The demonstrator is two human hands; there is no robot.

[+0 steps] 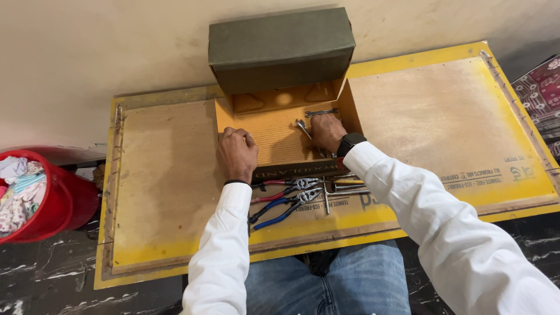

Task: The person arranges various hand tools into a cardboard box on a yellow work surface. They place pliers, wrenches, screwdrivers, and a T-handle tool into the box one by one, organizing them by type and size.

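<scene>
An open cardboard box with a dark green lid leaning on the wall sits on a yellow-edged wooden board. My left hand rests as a fist on the box's left front edge and holds nothing I can see. My right hand, with a black watch at the wrist, is inside the box, fingers curled on a small metal wrench. A second wrench lies just behind it. In front of the box lie red-handled pliers, blue-handled pliers and a metal bar tool.
A red bucket filled with cloth stands on the dark floor at the left. A patterned fabric shows at the right edge. The wall runs behind the board. My knees in blue jeans are under the board's front edge.
</scene>
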